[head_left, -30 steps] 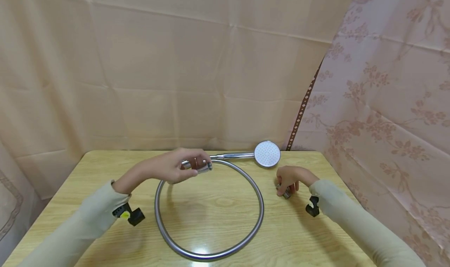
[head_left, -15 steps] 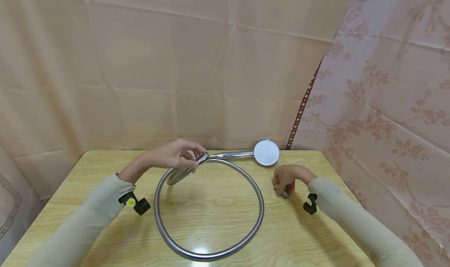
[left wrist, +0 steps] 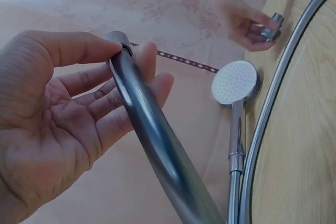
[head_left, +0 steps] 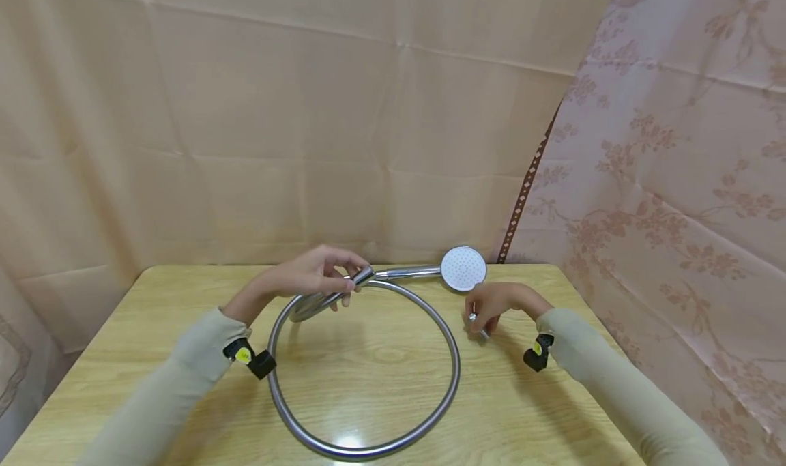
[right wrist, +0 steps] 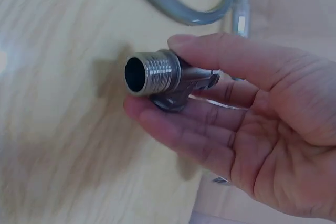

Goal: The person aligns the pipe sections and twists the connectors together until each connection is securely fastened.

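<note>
My left hand (head_left: 316, 273) pinches the chrome end of a grey shower hose (left wrist: 163, 150) between thumb and fingers, lifted above the table. The rest of the hose loops over the tabletop (head_left: 368, 357) and runs back to a chrome shower head (head_left: 463, 269) with a white round face. In my right hand (head_left: 500, 303) is a small metal angle valve (right wrist: 163, 80), held by thumb and fingertips just above the table at the right. Its threaded open end faces left in the right wrist view; part of its body is hidden by the fingers.
A beige curtain (head_left: 276, 125) hangs behind the table, and a pink floral cloth (head_left: 688, 179) hangs at the right. Each forearm wears a small black camera mount (head_left: 250, 358).
My left hand has tilted the hose end, so it now points up and right instead of facing front. The right hand has lifted the angle valve slightly and moved it left.
</note>
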Demonstrator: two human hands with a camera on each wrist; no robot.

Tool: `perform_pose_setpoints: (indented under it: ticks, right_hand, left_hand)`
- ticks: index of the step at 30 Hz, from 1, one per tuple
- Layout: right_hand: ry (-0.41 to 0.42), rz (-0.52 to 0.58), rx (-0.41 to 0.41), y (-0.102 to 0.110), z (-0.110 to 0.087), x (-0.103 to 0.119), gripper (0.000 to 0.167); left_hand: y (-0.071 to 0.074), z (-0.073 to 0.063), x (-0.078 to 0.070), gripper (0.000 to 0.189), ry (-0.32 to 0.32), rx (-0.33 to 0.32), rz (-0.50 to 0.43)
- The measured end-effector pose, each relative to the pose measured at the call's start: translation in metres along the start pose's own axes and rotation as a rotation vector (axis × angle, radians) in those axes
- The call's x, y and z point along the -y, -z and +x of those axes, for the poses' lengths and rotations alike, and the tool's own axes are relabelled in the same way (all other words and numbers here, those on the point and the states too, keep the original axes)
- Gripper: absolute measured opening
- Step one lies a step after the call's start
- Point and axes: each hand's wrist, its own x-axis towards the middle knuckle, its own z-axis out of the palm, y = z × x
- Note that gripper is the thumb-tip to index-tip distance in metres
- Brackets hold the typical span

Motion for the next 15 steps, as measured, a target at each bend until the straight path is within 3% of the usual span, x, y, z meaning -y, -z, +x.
perform_pose_setpoints:
  ticks: [9, 15]
  right_hand:
    - [0.223, 0.198, 0.011, 0.021, 0.001, 0.022, 0.034]
    - [0.396, 0.278, -0.044, 0.025, 0.007, 0.034, 0.032]
  left_hand:
    - [-0.009, 0.003, 0.003, 0.042, 0.082, -0.01, -0.034]
    - [-0.014, 0.007, 0.007, 0.037, 0.06, 0.007, -0.092]
